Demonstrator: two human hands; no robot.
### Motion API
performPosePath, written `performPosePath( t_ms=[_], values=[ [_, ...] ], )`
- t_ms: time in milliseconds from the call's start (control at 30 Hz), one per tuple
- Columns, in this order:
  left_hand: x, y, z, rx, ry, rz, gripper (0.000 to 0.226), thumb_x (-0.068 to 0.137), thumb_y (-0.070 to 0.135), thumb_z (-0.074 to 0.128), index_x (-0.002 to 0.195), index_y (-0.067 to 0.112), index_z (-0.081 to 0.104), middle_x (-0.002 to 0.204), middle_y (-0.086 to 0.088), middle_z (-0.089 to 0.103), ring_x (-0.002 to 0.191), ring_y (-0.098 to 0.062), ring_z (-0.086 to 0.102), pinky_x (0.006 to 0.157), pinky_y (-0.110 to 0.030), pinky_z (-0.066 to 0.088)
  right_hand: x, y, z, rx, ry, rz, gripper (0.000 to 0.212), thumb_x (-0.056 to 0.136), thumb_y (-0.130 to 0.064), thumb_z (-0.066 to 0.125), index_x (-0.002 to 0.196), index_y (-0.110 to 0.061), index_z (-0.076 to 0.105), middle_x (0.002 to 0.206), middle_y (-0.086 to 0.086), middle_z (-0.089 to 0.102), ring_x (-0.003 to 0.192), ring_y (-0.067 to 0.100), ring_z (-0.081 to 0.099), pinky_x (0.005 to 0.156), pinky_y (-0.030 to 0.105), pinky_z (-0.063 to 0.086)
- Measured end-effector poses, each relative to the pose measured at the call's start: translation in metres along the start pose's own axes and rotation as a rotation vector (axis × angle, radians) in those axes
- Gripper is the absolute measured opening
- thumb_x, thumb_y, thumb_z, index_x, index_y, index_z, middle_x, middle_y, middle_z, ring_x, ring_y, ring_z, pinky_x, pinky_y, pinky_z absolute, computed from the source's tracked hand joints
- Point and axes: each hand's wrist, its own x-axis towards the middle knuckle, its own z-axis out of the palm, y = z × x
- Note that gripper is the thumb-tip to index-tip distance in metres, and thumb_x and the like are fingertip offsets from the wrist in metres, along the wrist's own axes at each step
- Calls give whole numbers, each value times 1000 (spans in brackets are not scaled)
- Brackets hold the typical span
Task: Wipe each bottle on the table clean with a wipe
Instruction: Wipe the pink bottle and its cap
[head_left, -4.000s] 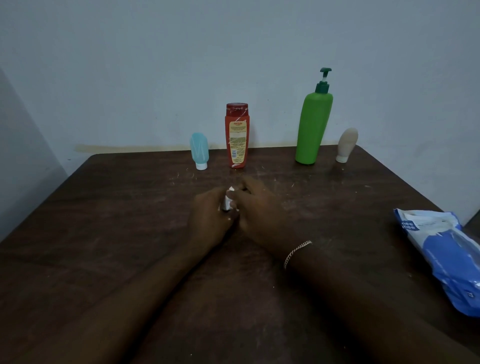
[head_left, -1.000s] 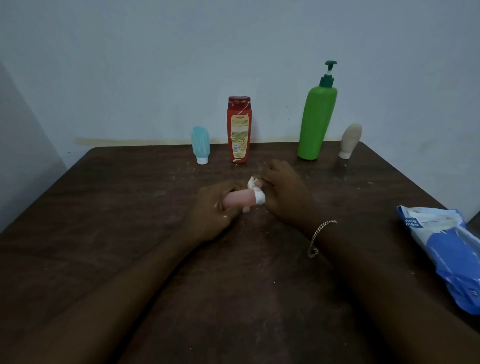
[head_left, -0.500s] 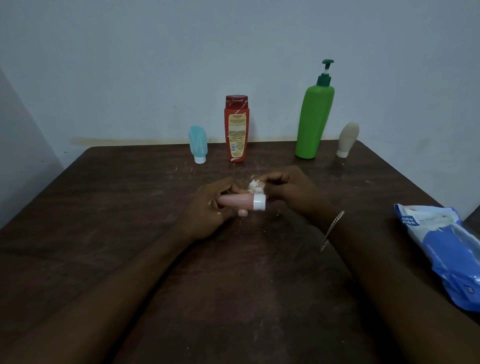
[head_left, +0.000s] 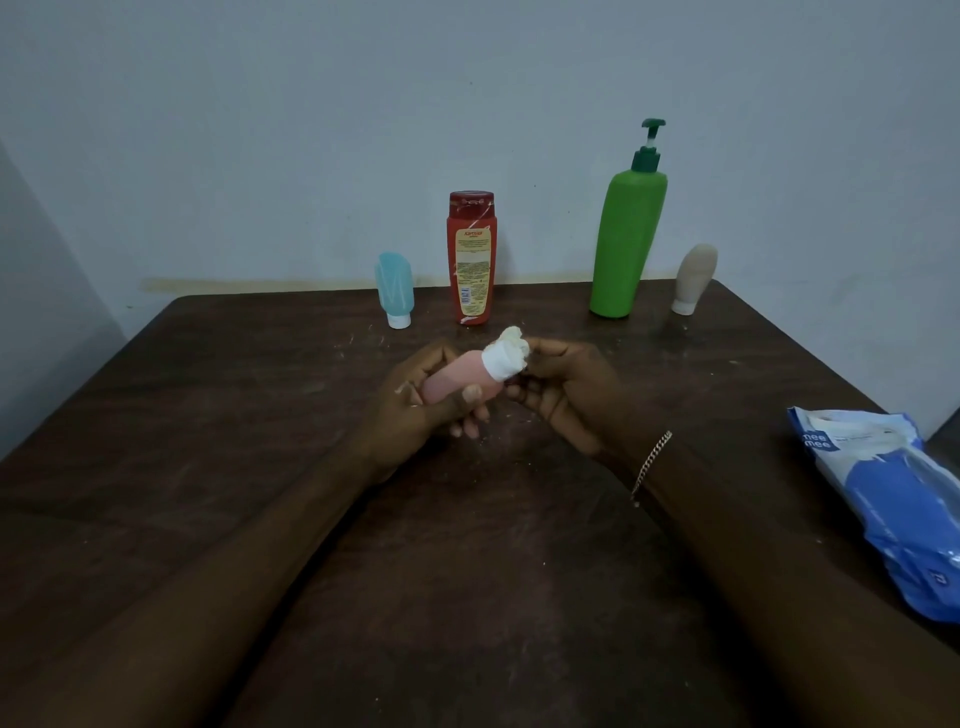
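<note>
Bare forearms, no sleeves — thin chain bracelet (head_left: 652, 464) on right wrist, hanging loose.

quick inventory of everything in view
small pink plastic bottle, white cap: 1, pink, held centre
crumpled white wipe: 1, white, at its cap
small blue tube bottle: 1, blue, back left
red labelled bottle: 1, red, back centre
green pump bottle: 1, green, back right
small beige bottle: 1, beige, back right corner
plastic wipe pack: 1, blue and white, right edge
dark wooden table: 1, brown, underneath
left hand: 1, grips pink bottle
right hand: 1, pinches wipe
</note>
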Motion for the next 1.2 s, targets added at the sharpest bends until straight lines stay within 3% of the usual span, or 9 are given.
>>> performPosePath(
  t_ms=[133, 267, 400, 567, 700, 833, 900, 1000, 1200],
  values=[
    [6, -3, -6, -149, 140, -92, 39, 89, 32, 62, 122, 12, 54, 85, -7, 70, 67, -17, 61, 58, -28, 51, -4, -1, 3, -159, 45, -51, 23, 94, 8, 46, 101, 0, 67, 94, 14, 69, 75, 19, 65, 67, 26, 57],
    [8, -5, -6, -79, 160, -138, 29, 94, 27, 62, 118, 10, 60, 80, -9, 71, 55, -16, 57, 49, -26, 44, -6, -2, -1, -722, 268, -546, 17, 90, -10, 66, 105, -14, 72, 95, -2, 73, 81, 8, 69, 72, 24, 58],
    [5, -4, -4, -1, 105, -104, 30, 95, 30, 62, 112, 7, 66, 77, -14, 71, 47, -18, 51, 41, -25, 40, -7, 5, 2, -1186, 180, -830, 18, 89, -14, 68, 107, -12, 68, 104, -2, 65, 86, 4, 60, 74, 15, 50],
    [4, -3, -12, -188, 107, -158, 30, 100, 22, 53, 125, 9, 61, 76, -12, 67, 46, -14, 48, 40, -22, 38, -6, 0, 11, -1388, 110, -962, 15, 89, -12, 64, 102, -6, 65, 102, 5, 60, 86, 9, 54, 72, 19, 47],
    [4, -1, -17, -398, 84, -210, 32, 97, 16, 53, 129, 13, 55, 89, -12, 69, 61, -14, 57, 50, -22, 46, -5, -3, 2, -1408, 141, -902, 12, 87, -12, 66, 99, -9, 66, 99, 4, 61, 81, 10, 54, 68, 27, 52],
    [4, 0, -15, -396, 109, -271, 29, 95, 4, 54, 119, 19, 59, 119, -15, 62, 76, -15, 66, 62, -22, 54, -8, -16, -10, -985, 256, -802, 14, 86, -12, 70, 100, -13, 72, 96, -3, 70, 85, 7, 66, 77, 27, 57],
    [4, 1, -14, -345, 91, -271, 29, 95, 1, 53, 118, 16, 62, 116, -15, 64, 73, -14, 67, 62, -24, 54, -8, -20, -12, -855, 175, -666, 15, 84, -11, 72, 99, -11, 74, 94, -3, 74, 86, 10, 70, 79, 32, 59],
    [2, 2, -12, -261, 69, -263, 30, 94, 0, 53, 122, 9, 62, 103, -13, 69, 68, -13, 65, 60, -26, 50, -8, -18, -10, -898, 29, -529, 16, 80, -6, 75, 95, -11, 75, 93, -4, 75, 85, 9, 71, 79, 31, 59],
    [0, 3, -10, -185, 87, -235, 27, 94, 0, 54, 116, 10, 65, 91, -7, 72, 64, -12, 64, 59, -29, 49, -7, -19, -9, -1001, 36, -514, 17, 76, -2, 76, 90, -11, 76, 86, -7, 73, 77, 3, 68, 72, 20, 55]
  ],
)
